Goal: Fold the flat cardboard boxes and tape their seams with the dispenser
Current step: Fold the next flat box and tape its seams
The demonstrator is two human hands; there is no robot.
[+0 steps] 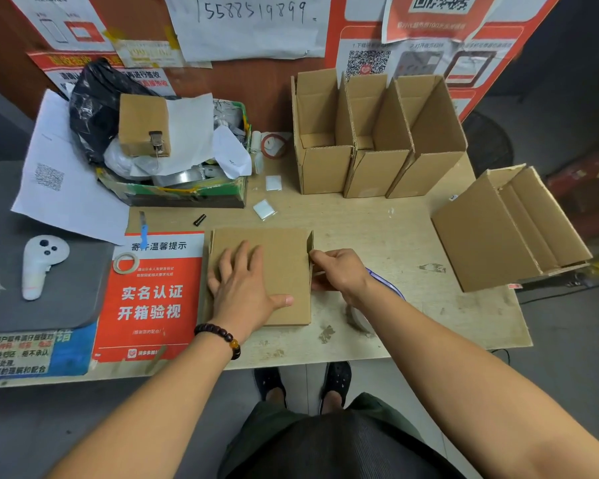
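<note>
A cardboard box [284,257] lies on its side on the wooden table [412,236] in front of me. My left hand [246,285] presses flat on its top panel with fingers spread. My right hand [339,267] is at the box's right end, its fingers curled against a flap at the open edge. A tape dispenser [377,299] with a blue rim and a roll of tape lies partly hidden under my right wrist. Three folded open boxes [377,140] stand in a row at the back. Another folded box [505,229] lies tilted at the right edge.
A cluttered carton [184,191] with a black bag and papers stands at the back left. A small tape roll [126,262] lies on a red notice [153,299]. A white controller [40,264] rests on a grey pad. A blue cutter [143,224] and small packets lie nearby.
</note>
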